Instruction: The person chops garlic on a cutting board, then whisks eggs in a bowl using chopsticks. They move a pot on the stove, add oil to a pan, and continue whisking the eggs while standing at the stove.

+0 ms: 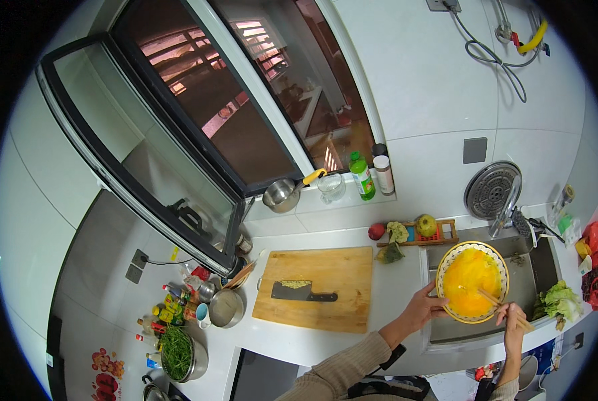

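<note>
A patterned bowl (443, 260) of yellow liquid, which looks like beaten egg, is over the steel sink (429, 328). My left hand (425, 307) grips its left rim. In my right hand (513, 318) are wooden chopsticks (490, 296), their tips in the yellow liquid. To the left, a cleaver (299, 291) with minced pale bits on its blade lies flat on a wooden cutting board (329, 270).
Leafy lettuce (559, 301) sits at the sink's right edge. Behind the counter are a wooden rack (449, 231), a green fruit (426, 225) and a red fruit (376, 231). A pot of greens (177, 353), a steel pot (226, 308) and bottles stand left.
</note>
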Tool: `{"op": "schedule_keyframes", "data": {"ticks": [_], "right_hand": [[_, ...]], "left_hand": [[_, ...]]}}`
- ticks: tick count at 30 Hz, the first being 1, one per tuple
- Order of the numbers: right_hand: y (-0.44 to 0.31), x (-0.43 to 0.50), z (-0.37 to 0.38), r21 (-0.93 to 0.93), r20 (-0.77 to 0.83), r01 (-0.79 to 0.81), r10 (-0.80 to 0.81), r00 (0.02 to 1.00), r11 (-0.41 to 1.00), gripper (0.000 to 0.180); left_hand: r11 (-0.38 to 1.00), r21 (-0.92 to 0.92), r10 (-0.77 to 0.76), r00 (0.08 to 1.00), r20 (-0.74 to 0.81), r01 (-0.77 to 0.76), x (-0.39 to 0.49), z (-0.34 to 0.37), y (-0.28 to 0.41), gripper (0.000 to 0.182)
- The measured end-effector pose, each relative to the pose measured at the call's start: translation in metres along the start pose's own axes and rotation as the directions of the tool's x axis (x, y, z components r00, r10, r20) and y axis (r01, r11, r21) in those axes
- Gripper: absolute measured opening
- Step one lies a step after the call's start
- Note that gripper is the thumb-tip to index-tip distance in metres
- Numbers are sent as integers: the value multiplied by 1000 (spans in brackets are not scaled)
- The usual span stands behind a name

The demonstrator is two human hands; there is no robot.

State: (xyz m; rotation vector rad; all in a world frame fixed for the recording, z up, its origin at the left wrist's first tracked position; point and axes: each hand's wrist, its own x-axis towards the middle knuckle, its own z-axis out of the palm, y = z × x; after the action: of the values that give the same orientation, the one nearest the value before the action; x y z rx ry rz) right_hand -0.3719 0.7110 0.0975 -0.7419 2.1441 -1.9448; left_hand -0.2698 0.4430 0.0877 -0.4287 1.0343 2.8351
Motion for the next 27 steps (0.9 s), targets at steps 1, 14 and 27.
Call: {"op": "schedule_keyframes", "data": {"ticks": [1,14,27], "right_hand": [[0,1,1,-53,-52,-10,7,999,999,42],[3,-4,6,-28,30,55,-54,998,998,40],[0,-7,8,79,101,59,-67,993,995,37]], "left_hand": [[1000,8,3,1000,-13,-3,-1,0,0,70],[999,-9,53,997,-55,-53,-2,-3,-2,69],[997,39,65,986,-153,-60,-4,-6,-5,62]]}}
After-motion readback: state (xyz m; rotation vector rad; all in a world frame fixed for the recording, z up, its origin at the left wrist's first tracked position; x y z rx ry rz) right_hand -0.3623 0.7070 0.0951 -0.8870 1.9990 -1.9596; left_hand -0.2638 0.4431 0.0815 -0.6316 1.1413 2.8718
